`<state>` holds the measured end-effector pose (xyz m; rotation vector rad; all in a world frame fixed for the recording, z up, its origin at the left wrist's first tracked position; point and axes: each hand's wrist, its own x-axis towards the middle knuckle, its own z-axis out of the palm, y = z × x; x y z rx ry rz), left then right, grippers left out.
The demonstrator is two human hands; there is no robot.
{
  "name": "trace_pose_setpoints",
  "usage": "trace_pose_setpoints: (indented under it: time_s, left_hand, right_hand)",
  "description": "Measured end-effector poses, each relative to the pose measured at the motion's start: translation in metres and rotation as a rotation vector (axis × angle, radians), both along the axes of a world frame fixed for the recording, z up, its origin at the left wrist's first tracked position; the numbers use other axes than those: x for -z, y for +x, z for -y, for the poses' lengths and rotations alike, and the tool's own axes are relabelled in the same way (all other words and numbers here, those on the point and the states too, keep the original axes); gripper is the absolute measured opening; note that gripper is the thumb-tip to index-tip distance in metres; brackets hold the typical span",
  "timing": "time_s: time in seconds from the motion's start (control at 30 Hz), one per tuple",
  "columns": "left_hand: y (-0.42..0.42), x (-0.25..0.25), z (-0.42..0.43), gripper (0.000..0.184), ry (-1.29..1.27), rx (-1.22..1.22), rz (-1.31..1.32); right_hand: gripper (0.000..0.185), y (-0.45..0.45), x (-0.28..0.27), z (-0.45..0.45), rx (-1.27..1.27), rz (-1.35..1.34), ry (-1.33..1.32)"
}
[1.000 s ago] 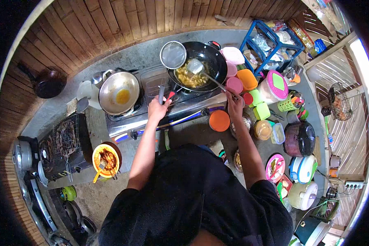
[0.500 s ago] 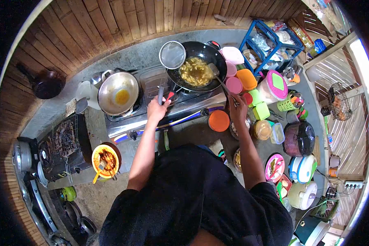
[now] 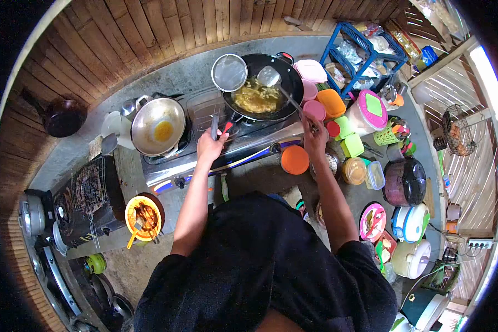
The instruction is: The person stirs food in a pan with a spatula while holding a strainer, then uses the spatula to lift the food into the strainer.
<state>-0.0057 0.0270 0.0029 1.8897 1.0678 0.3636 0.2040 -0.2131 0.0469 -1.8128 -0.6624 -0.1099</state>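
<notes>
My left hand (image 3: 209, 146) is closed round the handle of a round mesh strainer (image 3: 229, 72), whose bowl hangs over the left edge of a black wok (image 3: 288, 74). The wok's red-tipped handle also shows close to these fingers. Pale yellow food pieces (image 3: 255, 98) lie in bubbling oil in the wok. My right hand (image 3: 314, 138) grips a metal spatula (image 3: 269, 77), its blade raised above the food at the back of the wok. Left of the wok, a silver pan (image 3: 159, 126) with some yellow oil sits on the other burner.
An orange bowl (image 3: 144, 217) of red sauce stands at left by a black grill (image 3: 91, 193). Right of the wok are several colourful containers (image 3: 331, 105), an orange lid (image 3: 295, 160), a blue rack (image 3: 365, 61) and a dark pot (image 3: 404, 182).
The spatula moved from the wok's back to its right side, then up and left again above the food. The food has shifted, and the view has moved slightly.
</notes>
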Motion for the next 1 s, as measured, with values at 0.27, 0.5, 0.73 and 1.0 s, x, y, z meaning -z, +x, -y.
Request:
trace_pose_setpoints:
  time_s: [0.27,0.5,0.73,1.0]
  left_hand:
    - [-0.001,0.004,-0.001,0.031,-0.013,0.007,0.013]
    - [0.0,0.002,-0.001,0.03,-0.025,0.002,0.002]
    - [-0.002,0.001,-0.002,0.03,-0.054,0.013,-0.001]
    - [-0.001,0.002,-0.002,0.028,-0.077,0.018,0.052]
  right_hand:
    - [0.02,0.028,0.018,-0.001,0.124,0.405,-0.288]
    - [0.022,0.017,0.033,-0.001,0.115,-0.027,-0.112]
    - [0.022,0.014,0.04,-0.001,-0.127,-0.225,0.21]
    - [0.022,0.024,0.017,0.0,0.026,0.282,-0.072]
